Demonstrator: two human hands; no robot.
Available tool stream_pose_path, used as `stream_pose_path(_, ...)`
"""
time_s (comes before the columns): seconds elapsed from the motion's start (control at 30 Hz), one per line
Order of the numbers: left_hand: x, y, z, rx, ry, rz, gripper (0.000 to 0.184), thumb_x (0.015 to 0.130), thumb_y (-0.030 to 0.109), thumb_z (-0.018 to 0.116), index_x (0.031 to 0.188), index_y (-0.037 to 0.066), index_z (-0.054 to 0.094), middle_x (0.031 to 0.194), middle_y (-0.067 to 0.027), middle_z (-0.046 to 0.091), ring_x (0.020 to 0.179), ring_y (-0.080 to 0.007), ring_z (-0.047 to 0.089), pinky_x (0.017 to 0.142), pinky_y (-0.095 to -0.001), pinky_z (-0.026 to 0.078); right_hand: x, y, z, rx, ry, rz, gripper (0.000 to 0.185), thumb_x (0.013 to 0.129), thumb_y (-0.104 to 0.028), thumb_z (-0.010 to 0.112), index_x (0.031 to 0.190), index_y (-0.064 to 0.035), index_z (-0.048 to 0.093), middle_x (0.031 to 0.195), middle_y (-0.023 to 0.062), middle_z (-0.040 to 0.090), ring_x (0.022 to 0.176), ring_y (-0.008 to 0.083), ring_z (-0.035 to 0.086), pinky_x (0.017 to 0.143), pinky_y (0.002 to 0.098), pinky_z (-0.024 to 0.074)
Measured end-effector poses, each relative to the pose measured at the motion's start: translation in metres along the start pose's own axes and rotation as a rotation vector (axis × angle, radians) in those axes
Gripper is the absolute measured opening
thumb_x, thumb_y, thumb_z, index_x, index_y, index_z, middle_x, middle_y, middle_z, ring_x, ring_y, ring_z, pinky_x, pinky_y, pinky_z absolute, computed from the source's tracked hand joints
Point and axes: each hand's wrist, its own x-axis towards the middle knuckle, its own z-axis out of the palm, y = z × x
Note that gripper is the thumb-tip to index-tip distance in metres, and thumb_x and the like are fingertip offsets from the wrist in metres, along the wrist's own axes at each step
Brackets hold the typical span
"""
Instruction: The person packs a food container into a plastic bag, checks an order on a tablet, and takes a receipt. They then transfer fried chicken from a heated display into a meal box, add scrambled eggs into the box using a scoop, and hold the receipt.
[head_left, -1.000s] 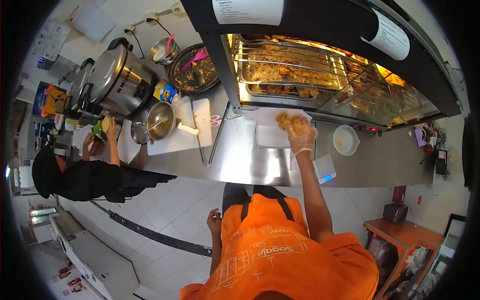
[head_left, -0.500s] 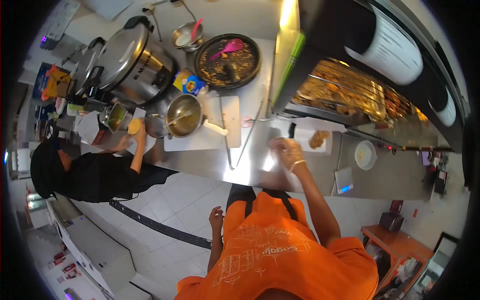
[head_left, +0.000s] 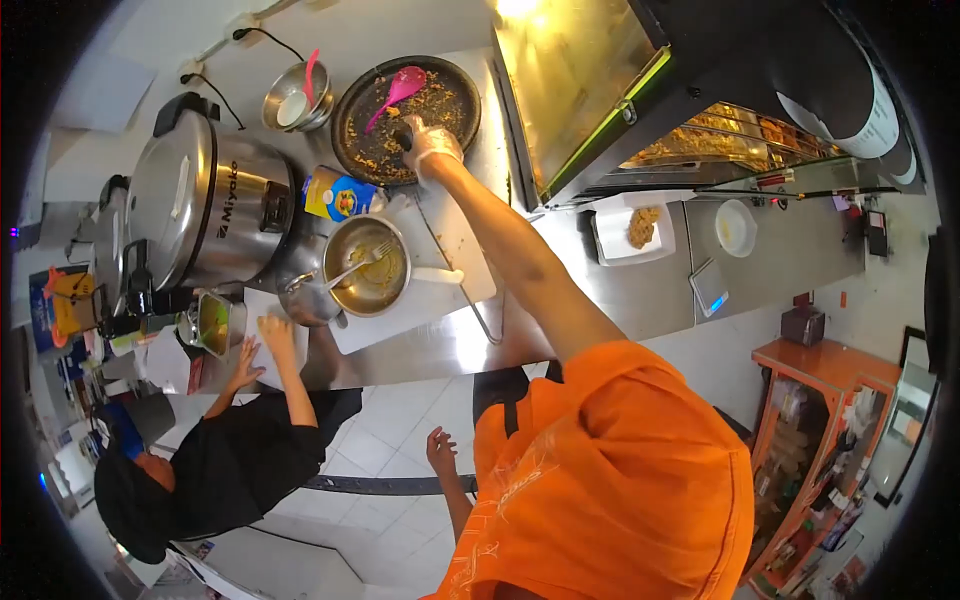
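My right hand [head_left: 434, 150], in a clear glove, reaches over the round dark pan [head_left: 352, 148]. Its fingers are closed at a dark piece inside the pan, whose kind I cannot make out. Brown crumbs cover much of the pan's bottom, and a pink serving spoon [head_left: 405, 84] lies among them, above my hand. Down by my side, over the floor, my left hand [head_left: 441, 452] hangs with loosely bent fingers and holds nothing.
Left of my arm stand a steel saucepan [head_left: 345, 285] with a fork, a yellow-blue packet [head_left: 338, 195] and a large cooker [head_left: 200, 205]. A white tray [head_left: 608, 240] with brown food, a scale [head_left: 709, 287] and a lit food cabinet are rightward. A co-worker [head_left: 240, 450] works at left.
My right hand has moved left and up from beside the white tray to the pan. My view has turned leftward. The co-worker's hand no longer shows the round yellowish item.
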Motion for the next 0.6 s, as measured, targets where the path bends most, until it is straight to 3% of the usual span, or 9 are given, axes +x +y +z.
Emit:
stream_pose_path(0.1,0.008,-0.004,0.001,0.032,-0.028,-0.064,0.025,0.091,0.015,0.056,0.116,0.010,0.059,0.089,-0.0046,0.063,0.066,-0.0120,0.060,0.049,-0.0247,0.046,-0.088,0.008,-0.027,0.556,0.016,-0.254,0.090,0.072,-0.052,0.074,0.140,-0.0106,0.032,0.109,0.0198,0.066,0.099,0.0398,0.063,0.092,0.0435,0.0475)
stream_pose_path(0.13,0.012,-0.004,0.001,0.043,-0.044,-0.118,0.024,0.091,0.015,0.056,0.115,0.010,0.059,0.088,-0.0047,0.063,0.065,-0.0121,0.060,0.049,-0.0249,0.046,-0.128,0.016,-0.037,0.620,-0.090,-0.114,0.086,0.076,-0.056,0.068,0.139,-0.0072,0.036,0.136,0.0199,0.048,0.125,0.0316,0.048,0.103,0.0399,0.0391)
stream_pose_path(0.17,0.016,-0.002,0.002,0.055,-0.058,-0.169,0.024,0.092,0.015,0.055,0.115,0.010,0.059,0.088,-0.0047,0.063,0.065,-0.0123,0.060,0.049,-0.0251,0.046,-0.152,0.056,-0.012,1.227,-0.545,-0.271,0.058,0.083,-0.044,0.066,0.122,-0.0035,0.050,0.093,0.0103,0.065,0.073,0.0199,0.064,0.064,0.0280,0.0522)
stream_pose_path(0.2,0.020,0.001,0.008,0.055,-0.065,-0.164,0.024,0.092,0.015,0.055,0.115,0.010,0.059,0.088,-0.0047,0.063,0.065,-0.0123,0.060,0.049,-0.0251,0.046,-0.226,0.039,-0.071,1.741,-0.750,-0.045,0.045,0.089,-0.040,0.059,0.115,-0.0026,0.055,0.083,0.0067,0.061,0.062,0.0114,0.059,0.051,0.0219,0.0463)
stream_pose_path(0.27,0.028,0.008,0.026,0.176,-0.080,-0.125,0.024,0.092,0.017,0.055,0.115,0.011,0.060,0.088,-0.0048,0.064,0.065,-0.0124,0.060,0.049,-0.0255,0.046,-0.320,0.030,-0.144,1.760,-0.508,0.593,0.048,0.090,-0.041,0.056,0.115,-0.0001,0.053,0.080,0.0060,0.059,0.056,0.0131,0.054,0.048,0.0222,0.0443)
stream_pose_path(0.43,0.021,0.036,0.093,0.168,-0.148,-0.009,0.026,0.093,0.022,0.057,0.117,0.011,0.059,0.088,-0.0045,0.064,0.065,-0.0117,0.060,0.051,-0.0250,0.045,-0.406,0.171,-0.197,1.605,-0.474,0.440,0.060,0.079,-0.025,0.068,0.127,-0.0003,0.043,0.103,0.0123,0.055,0.076,0.0178,0.060,0.048,0.0280,0.0558)
stream_pose_path(0.47,0.015,0.042,0.109,0.215,-0.158,0.028,0.027,0.093,0.022,0.058,0.117,0.011,0.059,0.088,-0.0048,0.064,0.065,-0.0116,0.060,0.051,-0.0251,0.045,-0.424,0.224,-0.185,1.562,-0.458,0.247,0.057,0.081,-0.035,0.062,0.129,-0.0086,0.045,0.105,0.0134,0.054,0.081,0.0187,0.058,0.053,0.0256,0.0548)
stream_pose_path(0.53,0.005,0.047,0.137,0.224,-0.175,0.029,0.027,0.093,0.022,0.057,0.117,0.010,0.060,0.090,-0.0065,0.065,0.066,-0.0122,0.061,0.052,-0.0256,0.046,-0.427,0.259,-0.213,1.679,-0.527,0.341,0.068,0.079,-0.052,0.057,0.110,0.0080,0.054,0.088,0.0178,0.063,0.076,0.0216,0.066,0.055,0.0311,0.0572)
stream_pose_path(0.6,-0.010,0.044,0.156,0.271,-0.226,0.093,0.027,0.093,0.020,0.057,0.117,0.009,0.061,0.092,-0.0082,0.066,0.067,-0.0135,0.063,0.053,-0.0260,0.047,-0.428,0.258,-0.255,1.627,-0.339,0.172,0.072,0.082,-0.052,0.056,0.120,0.0083,0.050,0.096,0.0201,0.064,0.077,0.0223,0.066,0.060,0.0343,0.0582)
